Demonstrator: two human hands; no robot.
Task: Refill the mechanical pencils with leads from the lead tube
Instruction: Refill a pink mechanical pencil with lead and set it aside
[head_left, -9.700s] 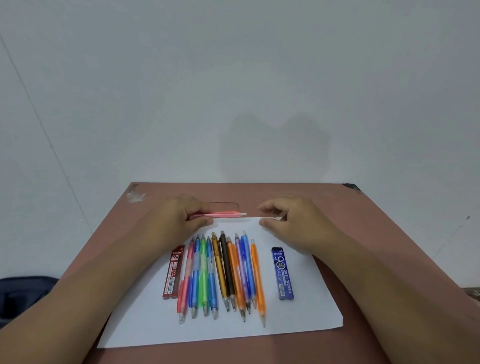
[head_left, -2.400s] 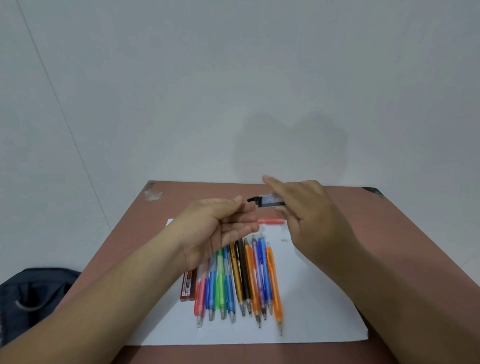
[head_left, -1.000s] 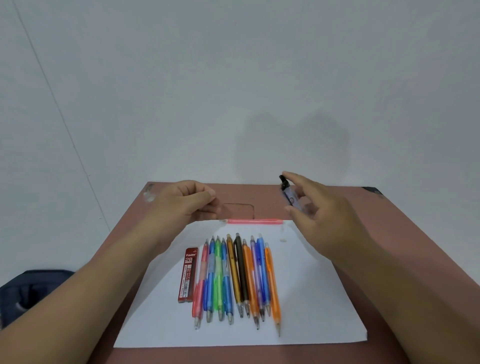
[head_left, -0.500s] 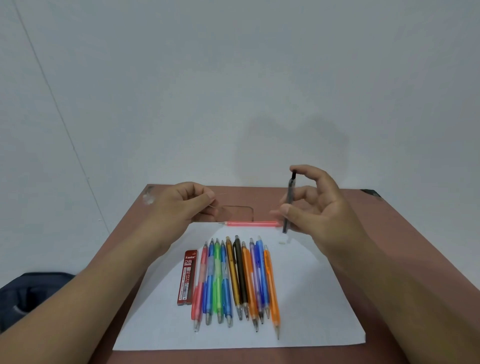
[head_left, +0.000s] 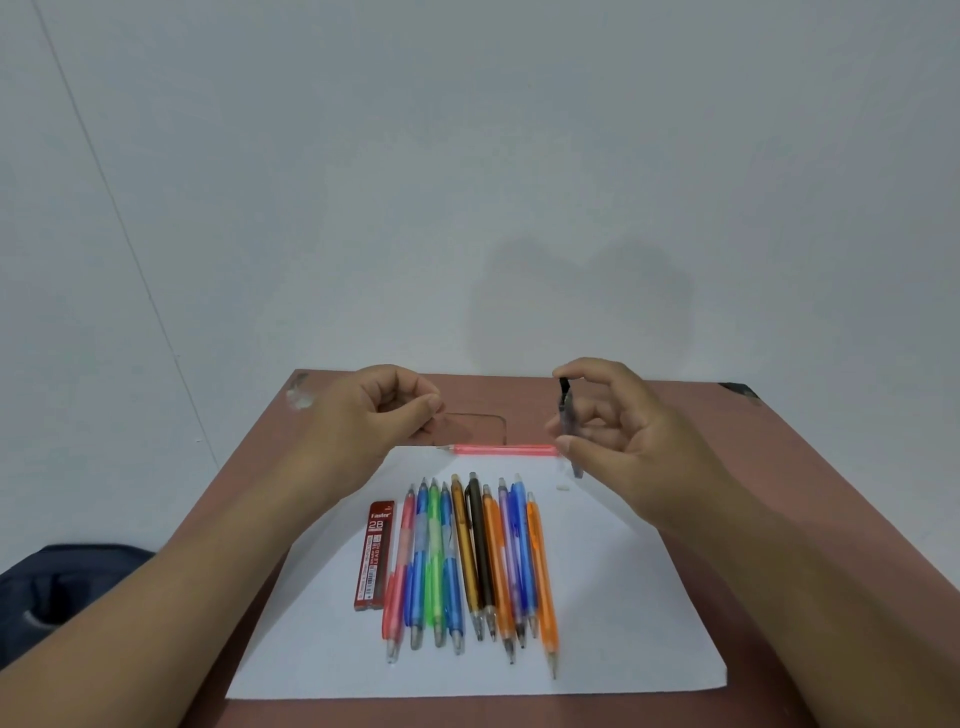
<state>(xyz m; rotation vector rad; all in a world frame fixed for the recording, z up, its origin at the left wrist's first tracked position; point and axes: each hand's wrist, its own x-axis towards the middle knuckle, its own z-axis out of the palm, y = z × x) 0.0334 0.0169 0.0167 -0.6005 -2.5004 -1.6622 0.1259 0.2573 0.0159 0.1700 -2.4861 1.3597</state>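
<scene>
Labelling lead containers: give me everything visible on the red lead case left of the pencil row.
The red lead case is a slim, flat, dark red rectangle that looks like plastic. It carries white "Faster" and "2B" print near its far end, with smaller unreadable print below. It lies flat and lengthwise on the white paper, just left of the pink pencil. Whether they touch is unclear. Neither hand touches it.

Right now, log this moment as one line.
right hand: holds lead tube upright | left hand: pinched, contents unclear | pink pencil: lying on paper's far edge
</scene>
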